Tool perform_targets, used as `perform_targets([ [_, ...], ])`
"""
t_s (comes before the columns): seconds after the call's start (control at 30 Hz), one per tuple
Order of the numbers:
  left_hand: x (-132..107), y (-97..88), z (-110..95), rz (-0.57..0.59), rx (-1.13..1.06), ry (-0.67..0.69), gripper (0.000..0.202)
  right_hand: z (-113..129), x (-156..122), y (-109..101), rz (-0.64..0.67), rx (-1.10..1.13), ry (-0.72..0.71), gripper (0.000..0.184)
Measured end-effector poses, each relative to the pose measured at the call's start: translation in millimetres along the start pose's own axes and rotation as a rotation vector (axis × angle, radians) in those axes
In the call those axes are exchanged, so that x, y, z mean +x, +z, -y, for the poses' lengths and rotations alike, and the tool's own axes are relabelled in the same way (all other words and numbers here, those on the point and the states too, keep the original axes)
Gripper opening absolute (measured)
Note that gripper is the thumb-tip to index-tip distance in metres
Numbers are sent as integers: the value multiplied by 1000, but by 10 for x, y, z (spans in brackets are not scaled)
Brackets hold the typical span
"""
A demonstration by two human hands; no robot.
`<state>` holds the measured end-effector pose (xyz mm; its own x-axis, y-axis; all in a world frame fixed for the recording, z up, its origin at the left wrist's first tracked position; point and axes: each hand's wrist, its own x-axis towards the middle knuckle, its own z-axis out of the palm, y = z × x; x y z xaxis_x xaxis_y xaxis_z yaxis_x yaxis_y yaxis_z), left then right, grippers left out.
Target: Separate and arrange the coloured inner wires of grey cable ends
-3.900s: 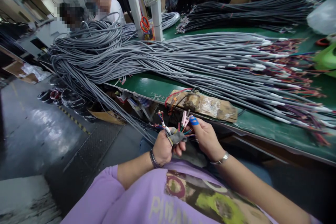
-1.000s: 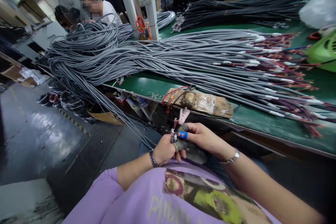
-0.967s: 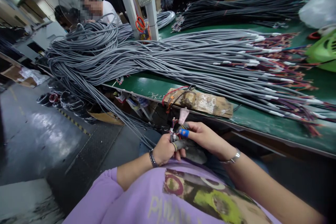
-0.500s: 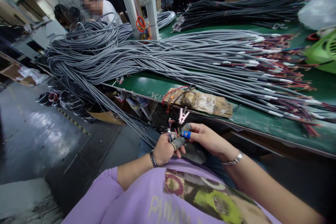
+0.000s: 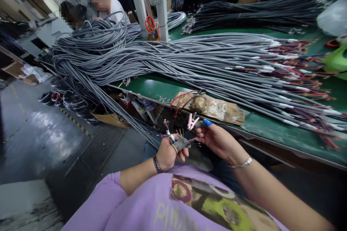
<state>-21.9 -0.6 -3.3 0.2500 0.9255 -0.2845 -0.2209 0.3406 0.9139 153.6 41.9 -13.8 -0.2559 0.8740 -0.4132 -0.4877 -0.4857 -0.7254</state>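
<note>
My left hand [image 5: 167, 154], wearing a grey finger cover, is closed round the ends of grey cables. From its grip stick out a white-sleeved end [image 5: 167, 130] and a fan of thin coloured wires [image 5: 180, 133]. Just to the right, my right hand [image 5: 217, 140] is raised, blue tape on its thumb. Its thumb and covered forefinger come together beside a pink clothespin [image 5: 192, 122]; anything pinched there is too small to make out. Its other fingers curl near the wire tips. Behind the clothespin lies a taped wooden board [image 5: 225, 110] with red and black leads on the bench edge.
Long bundles of grey cable [image 5: 162, 59] cover the green bench [image 5: 154, 88], some hanging off its front. Darker cables [image 5: 244, 16] lie at the back. A white post [image 5: 162, 18] holds orange scissors [image 5: 149, 24]. Another person [image 5: 116, 9] sits at the far left. Wire coils [image 5: 73, 99] lie on the floor.
My right hand has drawn away from the left, rightward and up beside the clothespin. Coloured wires now fan out from my left hand. The view has shifted slightly.
</note>
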Motion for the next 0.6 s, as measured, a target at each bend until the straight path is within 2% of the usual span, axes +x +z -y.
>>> perform_targets([
  [0.07,12,13,-48,33,-29,-12,45,8,23,33,59,-20,46,34],
  [0.13,31,30,-88,73,-56,-20,45,5,25,98,108,-95,11,42],
  [0.2,55,46,-115,105,-75,-34,46,-7,20,160,57,-235,-133,47],
  [0.3,94,62,-133,115,-81,-65,47,-35,26,209,-93,-428,-342,51],
  [0.37,117,65,-132,110,-80,-78,46,-57,48,221,-62,-395,-318,55],
  [0.5,147,57,-105,115,-82,-71,44,-79,101,255,97,-166,-157,62],
  [0.6,150,54,-84,123,-90,-71,44,-73,110,292,90,-87,-145,58],
])
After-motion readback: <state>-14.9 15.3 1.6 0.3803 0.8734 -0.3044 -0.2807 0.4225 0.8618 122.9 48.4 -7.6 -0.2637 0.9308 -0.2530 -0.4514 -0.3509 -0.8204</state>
